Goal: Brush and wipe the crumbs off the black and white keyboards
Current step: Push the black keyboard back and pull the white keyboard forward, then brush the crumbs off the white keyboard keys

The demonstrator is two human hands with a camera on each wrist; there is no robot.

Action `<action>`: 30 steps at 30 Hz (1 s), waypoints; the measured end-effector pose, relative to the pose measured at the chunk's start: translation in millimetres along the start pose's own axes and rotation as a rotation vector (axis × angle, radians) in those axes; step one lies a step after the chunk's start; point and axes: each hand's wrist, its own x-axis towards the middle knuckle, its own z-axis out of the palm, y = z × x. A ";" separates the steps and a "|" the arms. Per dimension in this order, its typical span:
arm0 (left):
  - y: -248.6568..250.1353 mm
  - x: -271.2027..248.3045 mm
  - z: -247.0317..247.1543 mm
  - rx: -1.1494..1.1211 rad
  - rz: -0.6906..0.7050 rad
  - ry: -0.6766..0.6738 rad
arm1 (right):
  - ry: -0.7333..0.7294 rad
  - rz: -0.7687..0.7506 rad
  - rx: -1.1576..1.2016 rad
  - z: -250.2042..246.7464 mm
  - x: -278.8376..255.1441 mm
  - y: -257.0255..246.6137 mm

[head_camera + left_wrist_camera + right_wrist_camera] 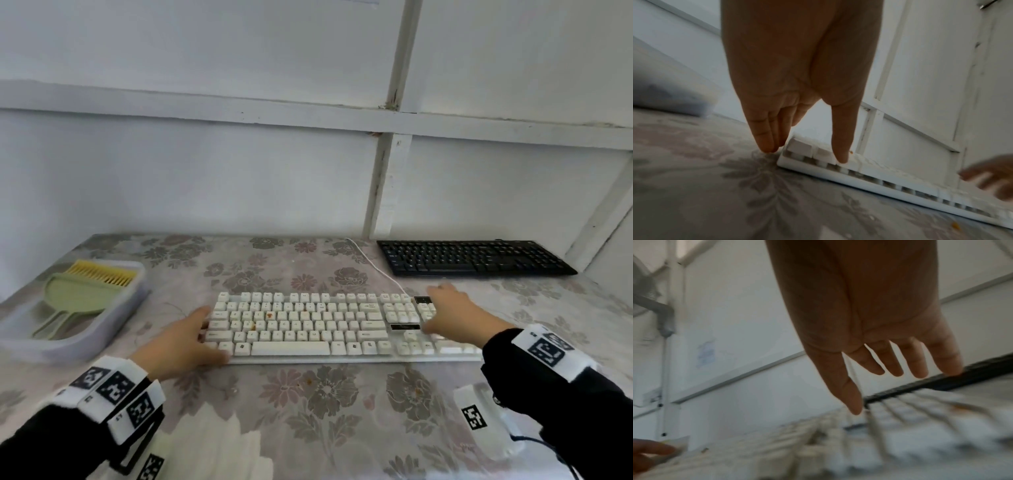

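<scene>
hands: left hand (pixel 178 346) and right hand (pixel 452 313) wide, empty, at white keyboard (pixel 329 325) ends | risk: tilting spills crumbs (pixel 269 315) onto desk (pixel 308 411)

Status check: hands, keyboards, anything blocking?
Left hand open at white keyboard left end. Right hand open over its numpad. Orange crumbs on keys. Brush untouched in tray.

Left hand (pixel 178 342) and right hand (pixel 455 313) reach forward, fingers straight.
</scene>
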 end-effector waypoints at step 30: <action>-195.1 -4.4 -173.1 -0.215 0.036 0.076 | 0.016 -1.017 -0.272 86.5 1.5 -456.2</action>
